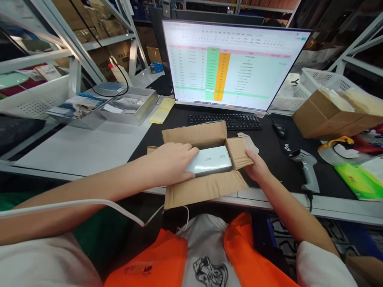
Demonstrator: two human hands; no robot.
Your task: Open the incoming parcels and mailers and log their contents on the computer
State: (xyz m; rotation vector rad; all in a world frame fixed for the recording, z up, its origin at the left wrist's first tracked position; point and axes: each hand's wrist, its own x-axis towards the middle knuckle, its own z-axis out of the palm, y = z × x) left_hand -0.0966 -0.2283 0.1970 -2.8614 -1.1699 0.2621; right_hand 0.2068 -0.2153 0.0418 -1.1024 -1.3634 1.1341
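Note:
An opened cardboard box (206, 191) lies near the desk's front edge with its flaps spread outward. Inside its opening is a smaller white box (211, 159) with faint small print on top. My left hand (176, 161) is closed round the left end of this white box, thumb on the near side and fingers over the top. With my right hand (255, 165) I pinch the cardboard box's right flap. A crumpled whitish piece of paper or film (249, 142) sticks up beside that hand. How deep the white box sits is hidden by the flaps.
Behind the box stand a keyboard (224, 120) and a monitor (239, 67) showing a spreadsheet. To the right are a mouse (279, 130), a barcode scanner (308, 169) and a green packet (360, 181). Grey trays (142, 113) stand left. A white cable (119, 209) crosses by my left forearm.

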